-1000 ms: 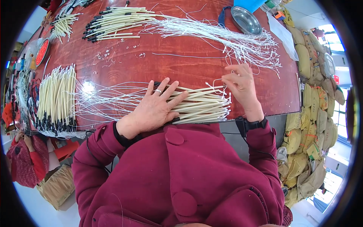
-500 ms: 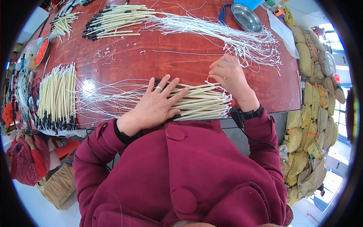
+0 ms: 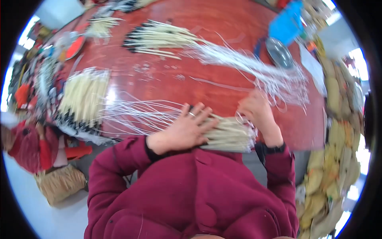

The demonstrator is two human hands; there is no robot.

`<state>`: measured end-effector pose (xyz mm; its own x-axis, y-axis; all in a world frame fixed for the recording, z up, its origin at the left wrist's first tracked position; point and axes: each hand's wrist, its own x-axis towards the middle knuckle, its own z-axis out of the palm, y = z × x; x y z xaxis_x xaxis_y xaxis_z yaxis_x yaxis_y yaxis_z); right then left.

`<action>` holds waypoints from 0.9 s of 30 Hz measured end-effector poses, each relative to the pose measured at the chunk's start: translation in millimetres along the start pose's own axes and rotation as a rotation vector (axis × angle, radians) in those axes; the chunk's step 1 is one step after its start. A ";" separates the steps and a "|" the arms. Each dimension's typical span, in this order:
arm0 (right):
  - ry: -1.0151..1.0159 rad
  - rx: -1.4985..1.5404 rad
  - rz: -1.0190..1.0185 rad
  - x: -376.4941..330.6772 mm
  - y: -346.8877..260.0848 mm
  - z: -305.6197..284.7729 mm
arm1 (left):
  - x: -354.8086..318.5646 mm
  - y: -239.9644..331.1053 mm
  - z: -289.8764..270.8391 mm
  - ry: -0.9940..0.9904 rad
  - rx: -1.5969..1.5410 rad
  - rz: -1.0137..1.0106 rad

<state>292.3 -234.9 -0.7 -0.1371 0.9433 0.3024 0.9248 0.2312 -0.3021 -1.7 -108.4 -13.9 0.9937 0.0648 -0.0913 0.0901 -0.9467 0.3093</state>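
A bundle of slim cream-coloured tubes (image 3: 230, 134) lies at the table's near edge in front of me. My left hand (image 3: 184, 129), a ring on one finger, rests flat across the bundle's left part with its fingers spread. Long white strings (image 3: 137, 115) run out leftward from under it. Over the bundle's right end, my right hand (image 3: 259, 109) is closed in a pinch. A small loop of white string (image 3: 240, 118) hangs by its fingertips; blur hides the exact grip.
Farther back lies another bundle of black-ended tubes (image 3: 161, 36) with white strings trailing right. An upright row of tubes (image 3: 84, 95) is at left. A metal bowl (image 3: 279, 53) and blue sheet (image 3: 285, 24) sit far right. Stacked sacks (image 3: 326, 163) line the right side.
The whole view has shifted, so the table and my hands appear lower and farther right, and blurred. My left hand stays on the tubes; my right hand stays pinched near their right end.
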 end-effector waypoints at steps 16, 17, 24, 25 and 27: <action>0.006 -0.008 0.036 17.3 -10.8 -9.3 | -0.7 -4.0 -1.2 0.031 0.011 0.007; 0.024 0.001 0.036 17.7 -10.3 -11.9 | 0.7 -4.3 -1.4 0.038 0.001 0.015; 0.140 -0.082 0.071 -17.1 -4.9 -33.6 | 0.2 2.7 0.3 0.044 -0.022 0.020; 0.174 -0.135 0.051 -22.3 -0.2 -40.0 | 0.1 3.2 -0.2 0.040 -0.017 0.012; 0.206 -0.211 0.138 -38.4 13.1 -62.7 | 1.7 2.0 -3.7 0.033 -0.009 0.002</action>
<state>331.9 -283.0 40.3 0.0498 0.8893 0.4546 0.9858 0.0293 -0.1653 0.4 -109.0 -10.0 0.9955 0.0740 -0.0591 0.0891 -0.9439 0.3181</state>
